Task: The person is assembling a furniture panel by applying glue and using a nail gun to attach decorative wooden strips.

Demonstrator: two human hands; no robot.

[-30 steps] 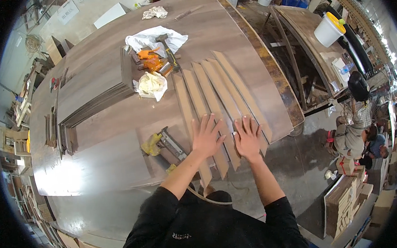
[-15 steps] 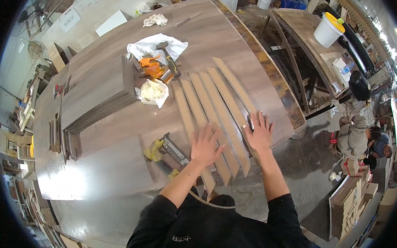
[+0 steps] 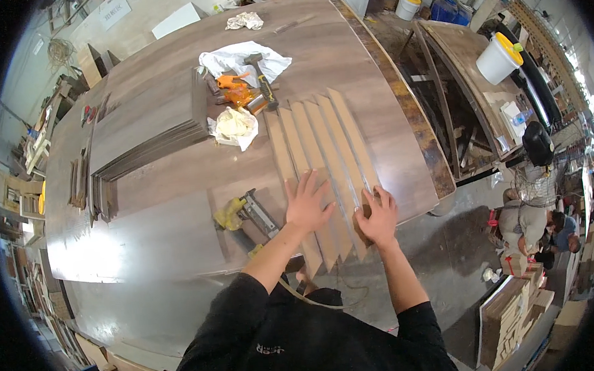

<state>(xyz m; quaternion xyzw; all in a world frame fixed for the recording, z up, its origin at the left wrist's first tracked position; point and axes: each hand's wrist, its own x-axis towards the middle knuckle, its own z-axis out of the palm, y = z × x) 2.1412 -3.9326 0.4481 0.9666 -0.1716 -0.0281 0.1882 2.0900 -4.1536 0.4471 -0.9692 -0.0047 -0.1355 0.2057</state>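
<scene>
Several long tan strips (image 3: 318, 137) with angled ends lie side by side on the brown tabletop (image 3: 387, 120), their near ends jutting past its front edge. My left hand (image 3: 308, 204) lies flat with fingers spread over the left strips. On the rightmost strip rests my right hand (image 3: 379, 216), fingers apart and slightly bent. Left of my left hand a yellow and black nail gun (image 3: 245, 218) lies on its side. Beyond the strips are a hammer (image 3: 261, 83), an orange tool (image 3: 233, 91) and a white cloth (image 3: 273, 56).
A stack of grey-brown panels (image 3: 146, 129) stands at the left of the tabletop. A crumpled pale wad (image 3: 235, 125) sits beside it. To the right is a side bench (image 3: 457, 46) with a white bucket (image 3: 497, 61). People (image 3: 530, 220) crouch at the far right.
The right-hand strip has moved left against the others, closing the gap. My right hand has shifted left with it, its fingers now more bent. The left hand stays on the strips.
</scene>
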